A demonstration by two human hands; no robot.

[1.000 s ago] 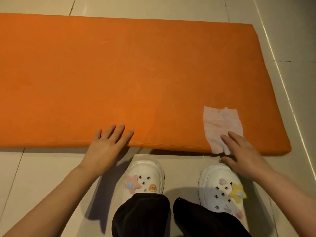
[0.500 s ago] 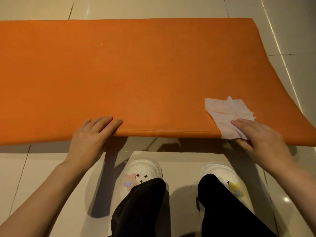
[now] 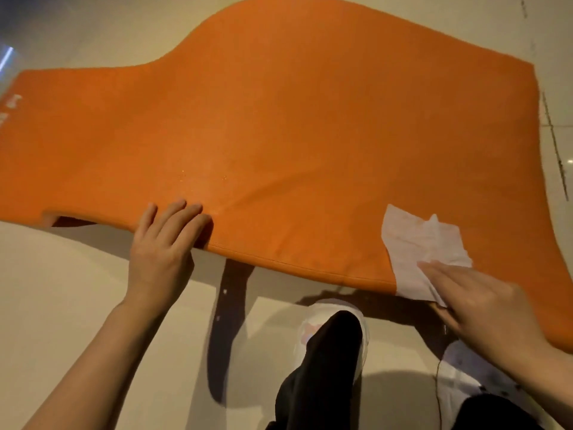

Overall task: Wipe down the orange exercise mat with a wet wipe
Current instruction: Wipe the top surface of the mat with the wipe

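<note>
Both hands grip the orange exercise mat's (image 3: 279, 135) near edge, probably to flip it; left hand (image 3: 161, 252) fingers curl on top; right hand (image 3: 483, 308) pins the wet wipe (image 3: 415, 246) there too, thumb hidden I think.

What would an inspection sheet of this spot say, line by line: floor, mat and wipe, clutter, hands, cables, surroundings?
Surface: pale tiled floor, glossy, dark grout lines at right.
Job's things: orange mat, its near edge lifted off the floor and its sheet bowed; white wipe lies crumpled on the mat's near right part, draped over the edge.
Clutter: nothing seen.
Hands: left hand holds the mat's near edge, fingers on top; right hand holds the edge with straight fingers on the wipe, grip underneath hidden.
Cables: nothing seen.
Surroundings: white shoes and dark trouser legs below the mat; faint white print at the mat's far left, unreadable.
</note>
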